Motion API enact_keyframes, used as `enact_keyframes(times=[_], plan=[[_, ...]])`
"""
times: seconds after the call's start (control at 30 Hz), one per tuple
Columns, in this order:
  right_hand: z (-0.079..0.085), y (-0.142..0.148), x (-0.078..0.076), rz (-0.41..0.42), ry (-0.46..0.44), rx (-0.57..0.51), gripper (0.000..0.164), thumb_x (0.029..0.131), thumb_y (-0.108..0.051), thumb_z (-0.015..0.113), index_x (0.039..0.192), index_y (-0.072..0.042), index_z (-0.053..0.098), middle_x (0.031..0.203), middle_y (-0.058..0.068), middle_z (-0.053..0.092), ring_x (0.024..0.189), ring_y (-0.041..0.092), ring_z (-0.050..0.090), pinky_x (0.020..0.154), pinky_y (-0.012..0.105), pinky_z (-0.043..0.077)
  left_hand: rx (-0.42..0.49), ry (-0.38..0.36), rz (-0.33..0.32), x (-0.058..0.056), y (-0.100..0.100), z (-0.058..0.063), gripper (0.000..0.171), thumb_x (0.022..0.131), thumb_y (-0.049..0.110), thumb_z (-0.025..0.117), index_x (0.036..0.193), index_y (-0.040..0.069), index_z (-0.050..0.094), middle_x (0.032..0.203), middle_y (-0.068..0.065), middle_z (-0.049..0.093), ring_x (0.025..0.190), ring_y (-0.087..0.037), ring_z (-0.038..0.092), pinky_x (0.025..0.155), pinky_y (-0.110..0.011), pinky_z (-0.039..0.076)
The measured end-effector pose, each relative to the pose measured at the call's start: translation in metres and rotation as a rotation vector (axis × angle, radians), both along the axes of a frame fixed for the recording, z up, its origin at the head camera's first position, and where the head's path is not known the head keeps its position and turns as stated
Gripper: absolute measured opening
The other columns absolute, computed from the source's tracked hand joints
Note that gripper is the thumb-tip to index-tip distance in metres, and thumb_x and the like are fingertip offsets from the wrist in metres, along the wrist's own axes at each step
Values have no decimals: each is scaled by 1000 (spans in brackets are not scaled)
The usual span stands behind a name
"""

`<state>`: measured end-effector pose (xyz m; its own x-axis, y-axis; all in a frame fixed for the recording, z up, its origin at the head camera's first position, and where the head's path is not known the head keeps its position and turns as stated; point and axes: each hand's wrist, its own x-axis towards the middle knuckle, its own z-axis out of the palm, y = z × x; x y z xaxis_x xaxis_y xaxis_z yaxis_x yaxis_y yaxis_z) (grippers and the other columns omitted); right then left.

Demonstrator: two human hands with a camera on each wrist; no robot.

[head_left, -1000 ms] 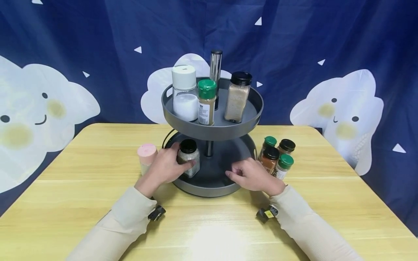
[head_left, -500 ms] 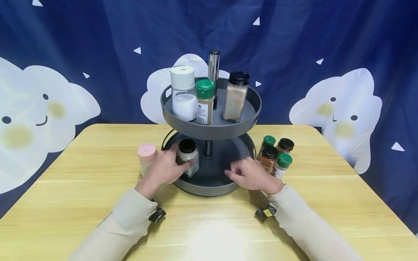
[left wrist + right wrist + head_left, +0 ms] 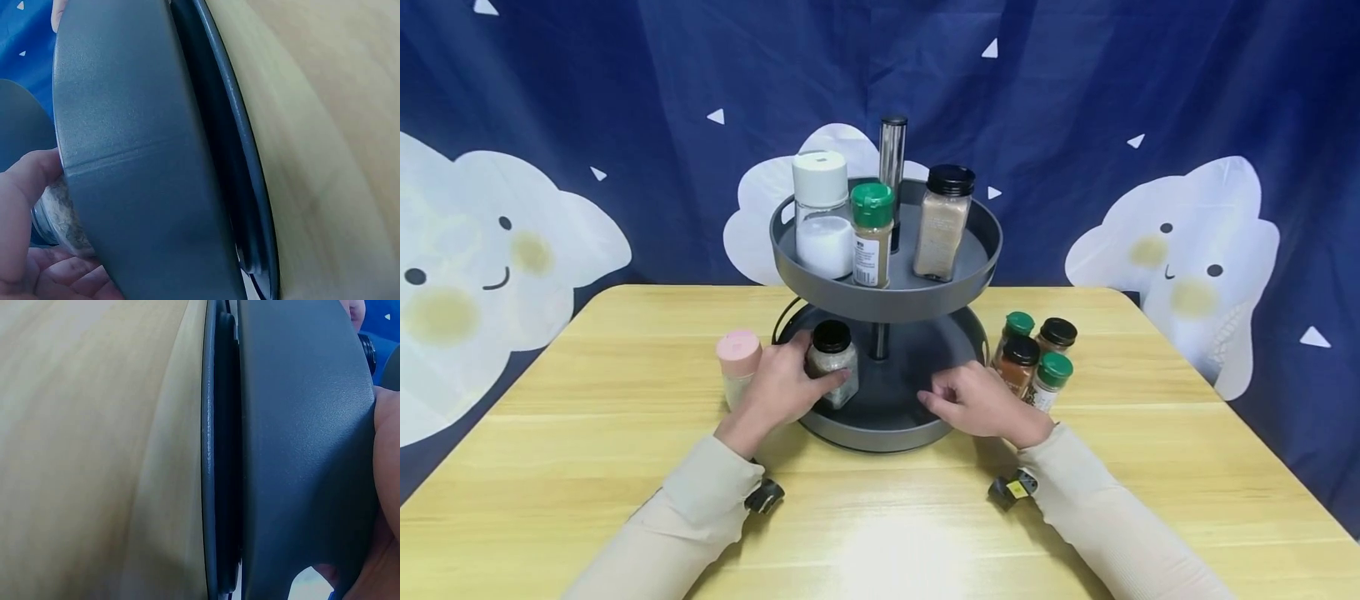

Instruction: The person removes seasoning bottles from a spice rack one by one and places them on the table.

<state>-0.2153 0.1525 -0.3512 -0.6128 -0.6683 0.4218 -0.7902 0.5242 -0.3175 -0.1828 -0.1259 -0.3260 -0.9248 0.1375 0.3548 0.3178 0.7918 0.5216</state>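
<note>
Right, work looks partway along. Left hand (image 3: 786, 383) pinches the grey-white jar (image 3: 833, 360), thumb in front and the fingers partly hidden; jar sits at the left side of the rack's lower tier (image 3: 887, 439), roughly upright, base looks down on the tray. Right hand (image 3: 981, 400) lies over that tier's right edge, fingers bent; can't tell if it grips the rim.

Done, as I judge it: upper tier (image 3: 891, 304) has the white-capped shaker (image 3: 822, 215) and green-capped bottle (image 3: 872, 235) side by side on the left, tan jar (image 3: 943, 223) right of the pole (image 3: 891, 154).

Likely left: pink-capped shaker (image 3: 739, 362) on the desk (image 3: 625, 400), left of the rack, plus four spice jars (image 3: 1021, 358) bunched just right of it. Held jar not yet released.
</note>
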Motion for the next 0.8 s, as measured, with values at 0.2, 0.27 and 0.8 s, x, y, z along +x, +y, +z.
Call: enact_keyframes(times=[0.2,0.27,0.8], plan=[[2,0,-1,-1,-7,0,40,86,-22,64,52,-23,42,47,-15,33,42,-1,34,38,17,24,-1,23,-9,-1,-1,1,56,75,39,76,112,1,58,98,-18,68,87,-34,65,71,-47,55],[3,1,-1,-4,-5,2,41,86,-22,65,52,-23,42,47,-15,33,42,-1,34,38,17,24,0,28,-10,-1,-1,2,55,75,39,77,111,1,58,97,-17,69,85,-33,65,70,-46,55],[0,0,0,-10,-12,2,41,86,-22,65,52,-23,42,47,-16,33,42,-1,35,37,17,24,19,56,11,-1,-3,2,51,71,39,79,102,2,61,91,-16,70,80,-31,66,66,-45,55]])
